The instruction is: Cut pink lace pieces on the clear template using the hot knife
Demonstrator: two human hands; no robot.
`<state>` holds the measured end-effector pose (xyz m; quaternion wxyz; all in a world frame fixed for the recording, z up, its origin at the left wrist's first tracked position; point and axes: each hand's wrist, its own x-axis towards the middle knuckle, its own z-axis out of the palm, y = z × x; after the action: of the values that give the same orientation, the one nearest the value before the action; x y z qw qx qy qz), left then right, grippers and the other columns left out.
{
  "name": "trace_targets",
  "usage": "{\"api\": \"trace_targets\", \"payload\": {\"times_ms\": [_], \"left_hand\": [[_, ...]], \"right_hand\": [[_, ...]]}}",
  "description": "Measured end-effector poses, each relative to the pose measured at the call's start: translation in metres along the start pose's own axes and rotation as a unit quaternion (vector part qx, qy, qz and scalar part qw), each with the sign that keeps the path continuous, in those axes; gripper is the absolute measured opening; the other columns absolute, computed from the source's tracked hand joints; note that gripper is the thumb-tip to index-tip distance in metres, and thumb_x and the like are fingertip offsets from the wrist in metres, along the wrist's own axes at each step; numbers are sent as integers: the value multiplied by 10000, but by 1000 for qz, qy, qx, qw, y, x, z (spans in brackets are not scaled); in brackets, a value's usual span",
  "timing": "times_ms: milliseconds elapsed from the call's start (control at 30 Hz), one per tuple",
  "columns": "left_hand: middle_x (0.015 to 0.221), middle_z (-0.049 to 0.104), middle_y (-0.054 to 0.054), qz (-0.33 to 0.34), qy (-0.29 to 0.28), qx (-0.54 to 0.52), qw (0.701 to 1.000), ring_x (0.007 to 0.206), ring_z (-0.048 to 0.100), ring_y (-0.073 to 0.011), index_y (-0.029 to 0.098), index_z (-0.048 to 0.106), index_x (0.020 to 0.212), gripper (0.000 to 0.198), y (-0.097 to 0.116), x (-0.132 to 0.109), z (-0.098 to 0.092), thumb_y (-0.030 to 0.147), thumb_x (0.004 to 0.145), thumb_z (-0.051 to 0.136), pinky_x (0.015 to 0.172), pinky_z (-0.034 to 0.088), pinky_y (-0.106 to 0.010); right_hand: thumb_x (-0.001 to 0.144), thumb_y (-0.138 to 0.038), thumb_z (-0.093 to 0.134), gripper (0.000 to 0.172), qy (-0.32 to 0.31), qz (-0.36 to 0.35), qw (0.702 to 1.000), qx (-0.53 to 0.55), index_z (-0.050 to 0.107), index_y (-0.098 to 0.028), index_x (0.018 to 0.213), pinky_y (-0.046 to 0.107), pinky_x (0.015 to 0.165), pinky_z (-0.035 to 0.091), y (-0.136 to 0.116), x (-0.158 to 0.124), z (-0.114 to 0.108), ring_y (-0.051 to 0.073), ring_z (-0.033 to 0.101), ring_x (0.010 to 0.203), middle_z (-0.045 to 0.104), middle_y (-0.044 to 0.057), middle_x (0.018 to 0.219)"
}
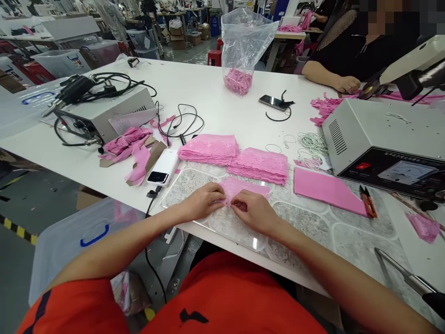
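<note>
At the table's near edge lies a thin pink lace fabric piece, with both hands on its near edge. My left hand is closed in a pinch at its left part. Close beside it, my right hand has its fingers curled and pressed together on the same piece. Just beyond are two neat stacks: a left lace stack and a right lace stack. The fabric's edge between the fingertips is partly hidden.
A flat pink fabric pile and orange-handled snips lie to the right, before a grey machine. A white power bank is on the left. A clear bag stands behind. Across the table, a co-worker's hand rests near pink strips.
</note>
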<state>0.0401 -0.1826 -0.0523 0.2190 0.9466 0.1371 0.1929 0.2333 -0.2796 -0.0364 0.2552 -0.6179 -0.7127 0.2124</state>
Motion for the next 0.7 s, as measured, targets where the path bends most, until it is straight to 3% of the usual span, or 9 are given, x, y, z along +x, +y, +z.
{"api": "trace_targets", "payload": {"times_ms": [200,400,700], "left_hand": [[1036,652,-99,-16,9,-8,1000,982,621,-178,149,711,964,181,0,-3,3,266,944,575,882,533,-299],[1023,649,-116,14,22,15,1000,975,607,-189,130,715,953,210,-3,-6,9,258,955,548,857,531,-309],[939,649,-89,37,34,49,998,875,595,-168,152,711,865,249,-1,-6,12,246,973,508,792,495,-274]], "right_hand": [[815,-238,625,67,-35,52,997,-47,662,-191,786,262,623,396,-7,11,10,136,582,690,658,28,788],[766,-178,601,70,-9,46,998,-31,616,-196,699,256,576,350,-1,13,17,122,521,613,611,5,683],[785,-197,538,105,33,11,997,73,575,-204,688,251,567,407,4,5,18,111,494,587,578,-5,666]]}}
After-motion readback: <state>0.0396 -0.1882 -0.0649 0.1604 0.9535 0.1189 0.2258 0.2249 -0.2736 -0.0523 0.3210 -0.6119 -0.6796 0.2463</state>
